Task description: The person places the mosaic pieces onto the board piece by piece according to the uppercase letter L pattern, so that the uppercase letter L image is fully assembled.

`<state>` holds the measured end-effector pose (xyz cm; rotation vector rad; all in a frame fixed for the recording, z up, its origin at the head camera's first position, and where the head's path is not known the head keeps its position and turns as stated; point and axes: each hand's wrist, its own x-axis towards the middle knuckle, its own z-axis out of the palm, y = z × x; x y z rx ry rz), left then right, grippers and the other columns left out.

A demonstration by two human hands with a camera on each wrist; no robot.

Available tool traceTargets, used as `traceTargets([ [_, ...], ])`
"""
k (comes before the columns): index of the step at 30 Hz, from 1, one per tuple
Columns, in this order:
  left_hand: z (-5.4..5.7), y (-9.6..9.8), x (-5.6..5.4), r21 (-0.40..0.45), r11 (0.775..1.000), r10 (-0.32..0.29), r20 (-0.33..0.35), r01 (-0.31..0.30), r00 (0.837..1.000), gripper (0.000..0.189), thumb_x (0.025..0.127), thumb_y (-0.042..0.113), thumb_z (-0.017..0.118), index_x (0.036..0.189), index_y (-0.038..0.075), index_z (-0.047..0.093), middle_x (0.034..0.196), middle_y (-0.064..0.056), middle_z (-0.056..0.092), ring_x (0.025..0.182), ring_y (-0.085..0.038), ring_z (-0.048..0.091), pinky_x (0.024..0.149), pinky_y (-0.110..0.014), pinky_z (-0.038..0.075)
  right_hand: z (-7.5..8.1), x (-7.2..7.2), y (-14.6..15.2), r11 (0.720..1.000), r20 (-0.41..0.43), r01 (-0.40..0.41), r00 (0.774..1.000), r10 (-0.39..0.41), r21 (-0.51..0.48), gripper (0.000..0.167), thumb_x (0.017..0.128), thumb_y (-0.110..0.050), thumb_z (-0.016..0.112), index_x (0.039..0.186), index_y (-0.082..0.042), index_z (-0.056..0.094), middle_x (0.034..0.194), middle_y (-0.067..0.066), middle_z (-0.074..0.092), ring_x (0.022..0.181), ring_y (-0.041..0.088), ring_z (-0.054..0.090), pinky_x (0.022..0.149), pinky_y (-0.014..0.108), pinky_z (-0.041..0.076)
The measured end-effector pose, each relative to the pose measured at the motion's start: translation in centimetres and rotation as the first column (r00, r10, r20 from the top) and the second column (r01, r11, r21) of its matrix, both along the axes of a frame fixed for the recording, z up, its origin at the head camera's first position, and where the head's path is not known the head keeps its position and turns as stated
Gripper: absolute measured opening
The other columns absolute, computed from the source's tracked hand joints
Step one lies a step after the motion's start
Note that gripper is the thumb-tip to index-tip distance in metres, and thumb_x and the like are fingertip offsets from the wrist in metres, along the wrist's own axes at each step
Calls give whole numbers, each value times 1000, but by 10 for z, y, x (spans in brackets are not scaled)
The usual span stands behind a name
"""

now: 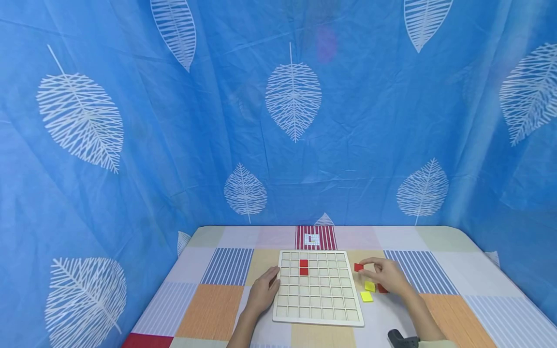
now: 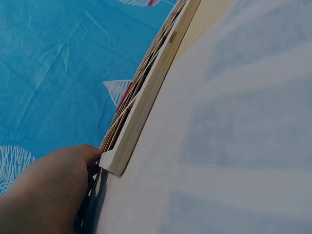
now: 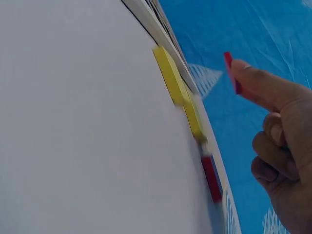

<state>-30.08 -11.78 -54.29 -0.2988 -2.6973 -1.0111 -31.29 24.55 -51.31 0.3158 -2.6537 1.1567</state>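
A pale wooden grid board [image 1: 316, 323] lies on the table, with red square tiles [image 1: 303, 267] in two neighbouring cells near its top. Along the board's left edge rests my left hand [image 1: 263, 291]; in the left wrist view its thumb touches the board's corner [image 2: 114, 163]. To the right of the board, my right hand [image 1: 386, 275] pinches a red tile [image 3: 233, 73] between thumb and fingertips, raised off the table. Below that hand lie two yellow tiles [image 1: 367, 297] and another red tile [image 3: 211, 179], which the hand partly covers in the head view.
A patchwork-patterned tablecloth [image 1: 217, 311] covers the table. Behind the far edge and along both sides hangs a blue curtain [image 1: 348, 145] with white leaf prints. A dark object [image 1: 402, 339] shows by the right wrist at the bottom.
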Motion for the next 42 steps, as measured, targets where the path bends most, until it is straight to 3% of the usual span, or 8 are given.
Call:
traceTargets([
  [7,0,0,1,-3,1000,3,3,-3,1000,39,91,22,56,127,6,55,131,-10,52,125,-27,43,103,-44,36,6,-3,-42,998,-41,-70,997,69,-7,30,74,-35,76,96,-17,71,48,-9,28,43,3,21,36,18,20],
  [21,1,0,2,-4,1000,-9,-15,9,1000,38,91,20,56,126,5,56,130,-11,53,124,-29,44,102,-46,37,5,-1,-123,986,-25,-160,987,162,51,25,77,-33,75,97,-18,71,47,-10,30,43,3,21,37,17,20],
  [31,1,1,2,2,1000,-2,7,2,1000,39,91,22,55,127,6,55,131,-10,52,125,-27,43,103,-44,36,-7,-6,-139,973,-17,-200,979,203,113,22,76,-31,75,93,-16,71,46,-12,32,42,2,24,36,18,21],
  [42,2,0,1,6,1000,-5,-9,5,1000,38,91,21,56,126,5,56,131,-11,53,125,-28,44,103,-45,36,-8,-6,-143,967,-25,-190,980,197,172,25,76,-33,74,94,-17,71,46,-12,31,42,3,22,38,18,18],
])
